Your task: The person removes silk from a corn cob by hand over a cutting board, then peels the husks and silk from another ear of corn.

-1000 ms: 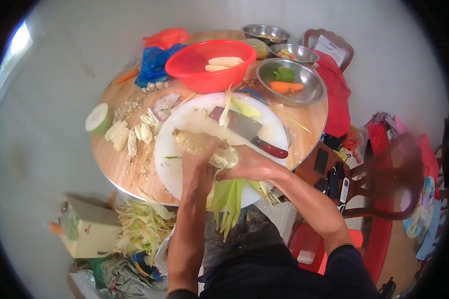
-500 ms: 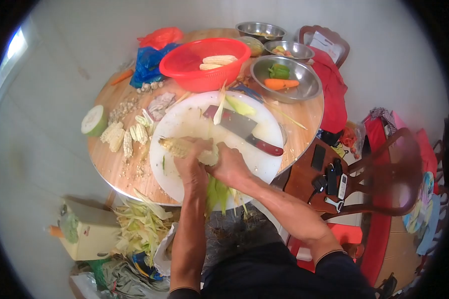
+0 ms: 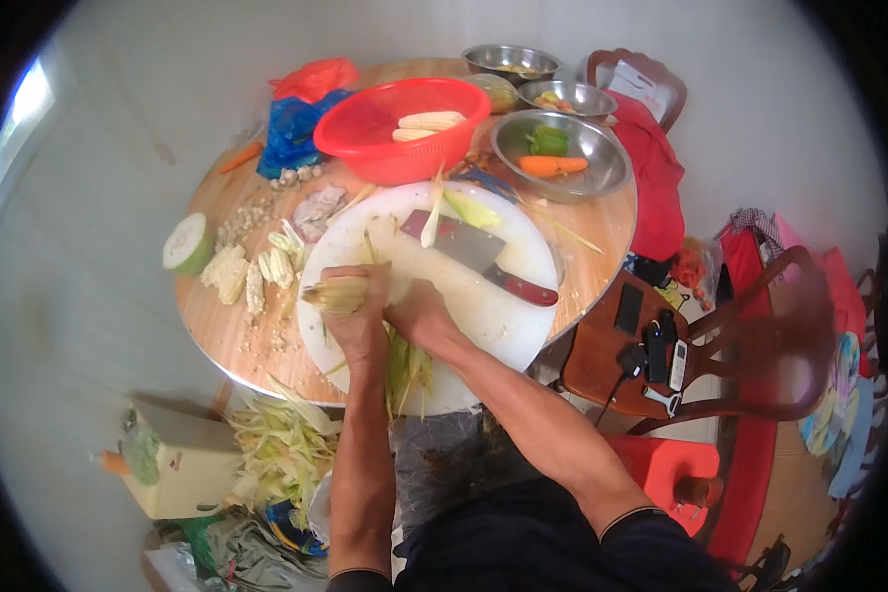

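Observation:
Above the round white cutting board, my left hand is wrapped round an ear of corn, whose pale tip points left. My right hand is closed close beside it, at the ear's other end. Green corn husk hangs below it; the fingers hide the exact grip. A cleaver with a red-brown handle lies on the board behind my hands, a strip of husk across its blade. Another piece of green husk rests near the blade.
Behind the board stand a red basin with corn and a steel bowl holding a carrot and green pepper. Corn cobs and a cut gourd lie left. Stripped husks are heaped below the table; a chair stands right.
My left hand has turned the ear so its tip faces more toward me. Both hands have shifted slightly left, and the hanging husk has moved left with them.

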`<action>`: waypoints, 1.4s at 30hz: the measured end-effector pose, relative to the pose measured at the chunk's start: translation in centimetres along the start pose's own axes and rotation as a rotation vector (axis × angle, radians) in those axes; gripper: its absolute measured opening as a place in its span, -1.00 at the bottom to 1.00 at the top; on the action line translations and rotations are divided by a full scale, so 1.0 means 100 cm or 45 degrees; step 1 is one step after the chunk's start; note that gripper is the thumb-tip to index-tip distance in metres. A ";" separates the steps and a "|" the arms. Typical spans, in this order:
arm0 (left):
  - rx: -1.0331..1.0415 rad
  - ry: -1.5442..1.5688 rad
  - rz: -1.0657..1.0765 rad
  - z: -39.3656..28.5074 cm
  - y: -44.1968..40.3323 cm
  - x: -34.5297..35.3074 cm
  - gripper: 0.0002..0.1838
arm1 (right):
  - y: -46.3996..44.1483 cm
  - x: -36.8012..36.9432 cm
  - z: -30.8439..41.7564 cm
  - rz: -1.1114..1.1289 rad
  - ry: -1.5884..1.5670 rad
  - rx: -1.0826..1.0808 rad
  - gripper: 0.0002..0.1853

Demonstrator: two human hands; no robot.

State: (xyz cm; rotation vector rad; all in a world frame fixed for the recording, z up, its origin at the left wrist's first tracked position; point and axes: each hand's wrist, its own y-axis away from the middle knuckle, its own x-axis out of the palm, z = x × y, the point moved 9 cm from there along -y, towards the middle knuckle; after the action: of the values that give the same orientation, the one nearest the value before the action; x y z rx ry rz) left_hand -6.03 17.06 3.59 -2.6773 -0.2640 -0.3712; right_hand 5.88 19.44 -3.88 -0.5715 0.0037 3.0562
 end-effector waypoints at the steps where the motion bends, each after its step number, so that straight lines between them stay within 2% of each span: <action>1: 0.019 -0.034 -0.026 -0.005 -0.001 0.000 -0.83 | -0.001 -0.003 0.006 -0.022 -0.028 -0.035 -0.49; 2: 0.017 -0.034 -0.026 -0.005 -0.003 0.000 -0.83 | 0.002 -0.008 0.014 -0.023 -0.028 -0.033 -0.49; 4: -0.272 0.414 -0.050 0.016 -0.009 -0.006 -0.80 | 0.012 -0.014 0.037 0.082 0.036 -0.130 -0.50; 5: -0.265 0.410 -0.069 0.019 -0.014 -0.016 -0.80 | 0.019 -0.018 0.043 0.102 0.038 -0.136 -0.50; 7: -0.653 0.638 0.052 0.055 -0.017 -0.013 -0.80 | 0.027 -0.028 0.046 0.175 0.040 -0.087 -0.52; 8: -0.647 0.643 0.034 0.057 -0.018 -0.015 -0.80 | 0.027 -0.027 0.046 0.233 0.006 -0.135 -0.54; 10: -0.885 0.895 0.112 0.069 -0.009 -0.001 -0.84 | 0.032 -0.031 0.045 0.329 0.004 -0.128 -0.55; 14: -1.047 0.989 0.055 0.067 -0.002 0.004 -0.86 | 0.038 -0.034 0.039 0.516 -0.098 -0.126 -0.59; 16: -1.081 1.044 0.123 0.066 0.000 0.008 -0.87 | 0.040 -0.035 0.040 0.502 -0.149 -0.153 -0.62; 19: -1.158 1.203 0.058 0.068 0.005 0.009 -0.80 | 0.043 -0.039 0.046 0.491 -0.180 -0.169 -0.64; 24: -1.125 1.217 -0.031 0.057 0.004 0.006 -0.69 | 0.045 -0.032 0.037 0.584 -0.209 -0.118 -0.55; 26: -1.126 1.255 -0.096 0.051 0.006 0.003 -0.66 | 0.044 -0.040 0.035 0.436 -0.215 -0.083 -0.49; 30: -1.058 1.405 0.019 0.043 0.006 0.009 -0.64 | 0.051 -0.040 0.041 0.424 -0.202 -0.117 -0.44; 32: -1.011 1.480 0.030 0.040 0.008 0.012 -0.63 | 0.053 -0.043 0.038 0.375 -0.357 -0.103 -0.40; 35: -0.900 1.489 0.017 0.033 0.008 0.009 -0.62 | 0.056 -0.045 0.040 0.356 -0.365 -0.164 -0.41; 37: -0.828 1.444 0.184 0.022 0.008 0.014 -0.79 | 0.059 -0.045 0.038 0.362 -0.434 -0.181 -0.42; 40: -0.689 1.432 0.073 0.030 0.005 0.008 -0.70 | 0.061 -0.045 0.039 0.363 -0.530 -0.210 -0.46; 42: -0.607 1.383 0.125 0.030 0.005 0.009 -0.71 | 0.061 -0.043 0.041 0.362 -0.557 -0.221 -0.48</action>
State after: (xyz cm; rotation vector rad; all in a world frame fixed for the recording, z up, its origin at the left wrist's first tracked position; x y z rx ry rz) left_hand -4.41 18.04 1.00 -2.4345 0.3242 -1.9162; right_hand 8.20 13.24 1.49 0.1185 -0.2091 3.4099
